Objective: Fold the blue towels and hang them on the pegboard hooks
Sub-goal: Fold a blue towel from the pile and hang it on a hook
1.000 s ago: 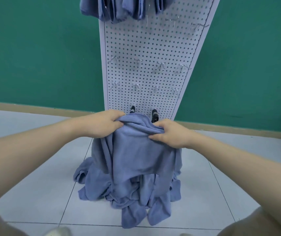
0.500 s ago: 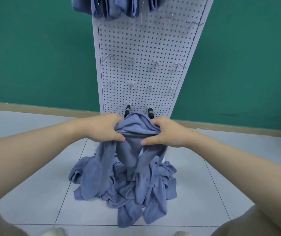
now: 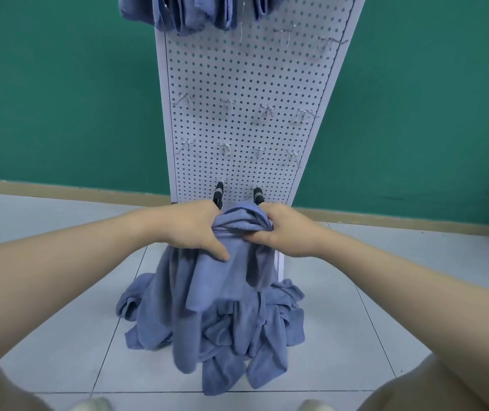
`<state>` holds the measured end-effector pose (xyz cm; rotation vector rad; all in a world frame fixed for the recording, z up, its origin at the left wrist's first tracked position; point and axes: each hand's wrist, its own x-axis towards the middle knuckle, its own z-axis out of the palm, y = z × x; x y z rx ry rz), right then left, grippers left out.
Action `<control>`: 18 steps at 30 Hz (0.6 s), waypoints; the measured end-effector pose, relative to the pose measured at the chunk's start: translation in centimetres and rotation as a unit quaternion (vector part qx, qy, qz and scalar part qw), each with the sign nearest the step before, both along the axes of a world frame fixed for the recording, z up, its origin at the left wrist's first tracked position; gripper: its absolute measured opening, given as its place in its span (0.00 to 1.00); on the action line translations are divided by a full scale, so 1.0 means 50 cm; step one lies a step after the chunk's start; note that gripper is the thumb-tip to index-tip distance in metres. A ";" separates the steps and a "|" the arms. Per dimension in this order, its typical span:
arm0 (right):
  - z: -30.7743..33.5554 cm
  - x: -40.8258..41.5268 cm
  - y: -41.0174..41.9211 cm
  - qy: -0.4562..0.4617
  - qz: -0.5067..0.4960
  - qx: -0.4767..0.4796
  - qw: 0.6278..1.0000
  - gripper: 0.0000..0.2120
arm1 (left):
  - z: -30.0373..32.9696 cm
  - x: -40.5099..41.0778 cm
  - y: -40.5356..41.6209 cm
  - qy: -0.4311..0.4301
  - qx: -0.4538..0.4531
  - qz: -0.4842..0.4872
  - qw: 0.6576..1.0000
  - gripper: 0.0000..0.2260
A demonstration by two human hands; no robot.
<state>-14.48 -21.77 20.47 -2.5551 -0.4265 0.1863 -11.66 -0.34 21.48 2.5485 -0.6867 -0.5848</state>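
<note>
I hold one blue towel up in front of the white pegboard. My left hand grips its upper left edge, thumb lying across the cloth. My right hand grips the bunched upper right edge. The towel hangs down over a heap of blue towels on the floor at the board's foot. Several folded blue towels hang from hooks at the top of the board. Rows of bare metal hooks stick out lower down.
A green wall with a tan skirting stands behind the board. The floor is pale grey tile. Two black clips hang on the lowest hooks just above my hands. My knees and shoe tips show at the bottom edge.
My hands have shifted along the towel's top edge and drawn close together. The cloth now hangs wider below my left hand than half a second ago. The view moved slightly.
</note>
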 end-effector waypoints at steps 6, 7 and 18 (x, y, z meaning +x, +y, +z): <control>0.002 -0.004 -0.006 -0.001 -0.010 0.040 0.999 0.09 | 0.009 -0.012 0.005 0.092 -0.085 0.031 0.992 0.08; 0.000 -0.003 -0.007 -0.007 -0.012 0.044 0.999 0.10 | 0.010 -0.012 0.007 0.104 -0.107 0.042 0.988 0.08; 0.007 0.002 0.003 -0.101 -0.082 0.065 0.989 0.15 | 0.020 0.016 0.015 0.132 -0.422 0.210 0.872 0.08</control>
